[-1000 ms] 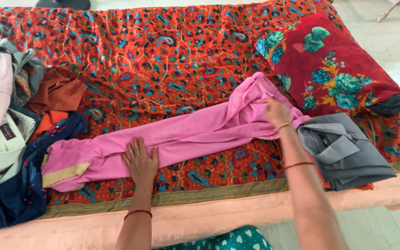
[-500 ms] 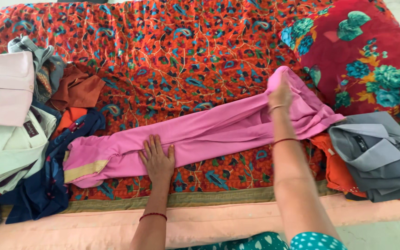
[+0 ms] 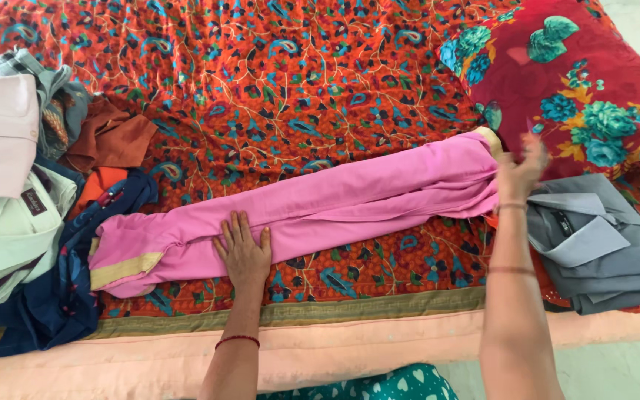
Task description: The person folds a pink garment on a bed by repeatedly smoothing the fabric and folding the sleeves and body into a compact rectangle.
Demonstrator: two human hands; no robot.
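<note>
A long pink garment [image 3: 350,196] with a gold-trimmed cuff at its left end lies folded lengthwise across the orange patterned bedspread [image 3: 275,81]. My left hand [image 3: 244,248] presses flat on its lower edge, fingers spread. At the garment's right end hovers my right hand [image 3: 520,169], blurred, fingers apart, touching or just above the fabric next to the pillow.
A red floral pillow [image 3: 572,81] lies at the back right. A folded grey shirt [image 3: 601,241] rests on orange cloth at the right. Folded and loose clothes [image 3: 16,192] pile up at the left, with a dark blue piece [image 3: 53,296] near the bed's front edge.
My right hand has laid the garment's raised right end down flat and moved right toward the pillow. My left hand stayed pressed on the fabric. The camera shifted slightly.
</note>
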